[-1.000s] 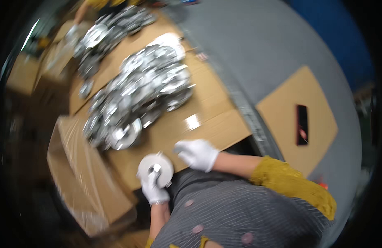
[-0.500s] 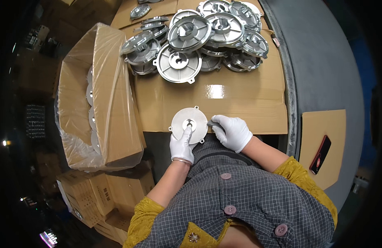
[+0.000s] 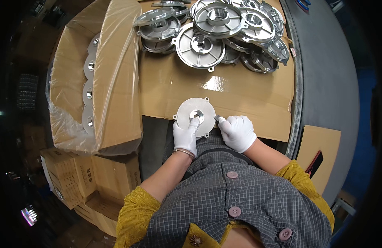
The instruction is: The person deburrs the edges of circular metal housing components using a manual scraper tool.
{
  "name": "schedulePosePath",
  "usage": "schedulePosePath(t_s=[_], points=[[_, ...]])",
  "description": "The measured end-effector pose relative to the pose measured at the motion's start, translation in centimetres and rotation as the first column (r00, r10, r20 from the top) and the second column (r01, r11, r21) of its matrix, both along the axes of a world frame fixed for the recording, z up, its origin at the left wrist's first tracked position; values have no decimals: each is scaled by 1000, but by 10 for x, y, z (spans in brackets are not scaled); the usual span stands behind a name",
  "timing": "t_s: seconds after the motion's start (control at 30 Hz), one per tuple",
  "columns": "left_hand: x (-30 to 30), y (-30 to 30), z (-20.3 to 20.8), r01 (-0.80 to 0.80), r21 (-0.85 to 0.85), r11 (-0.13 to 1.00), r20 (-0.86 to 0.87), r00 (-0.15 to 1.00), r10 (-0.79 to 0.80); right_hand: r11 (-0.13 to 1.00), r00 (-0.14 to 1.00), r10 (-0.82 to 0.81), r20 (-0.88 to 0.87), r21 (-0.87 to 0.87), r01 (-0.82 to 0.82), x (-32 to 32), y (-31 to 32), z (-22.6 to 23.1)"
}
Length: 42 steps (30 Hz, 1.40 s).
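Plainly, the disc (image 3: 199,108) faces upward, perhaps slightly tilted.

And here a metal disc (image 3: 192,108) is gripped at seven o'clock by the left hand (image 3: 185,138); at three, a dark piece (image 3: 216,118) is pinched by the right hand (image 3: 239,133); ribbed discs (image 3: 219,25) are heaped towards twelve!
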<state>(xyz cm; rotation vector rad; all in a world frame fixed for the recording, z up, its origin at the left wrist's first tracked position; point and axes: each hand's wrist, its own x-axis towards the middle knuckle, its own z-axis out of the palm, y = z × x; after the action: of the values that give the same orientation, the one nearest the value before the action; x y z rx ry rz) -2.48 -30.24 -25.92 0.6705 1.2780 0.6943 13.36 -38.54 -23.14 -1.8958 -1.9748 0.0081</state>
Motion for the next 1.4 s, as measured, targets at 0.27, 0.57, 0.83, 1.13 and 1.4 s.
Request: schedulePosePath(t_s=[0.27,0.57,0.83,1.13,1.4], points=[[1,3,4,7,15,1000,21,1000,-7,1000,1000,-6,26,5,6,-1,4,-3],[2,2,2,-39,-15,999,-32,999,38,999,996,46,72,-9,-45,2,2,-1],[3,3,7,-16,-9,1000,-11,1000,16,999,996,27,85,19,-28,1,9,1],[3,3,3,-10,-7,1000,-3,1000,10,999,995,45,84,-25,-43,3,-1,-3],[0,4,5,23,6,1000,15,1000,-23,996,990,29,141,84,-41,0,4,-5]])
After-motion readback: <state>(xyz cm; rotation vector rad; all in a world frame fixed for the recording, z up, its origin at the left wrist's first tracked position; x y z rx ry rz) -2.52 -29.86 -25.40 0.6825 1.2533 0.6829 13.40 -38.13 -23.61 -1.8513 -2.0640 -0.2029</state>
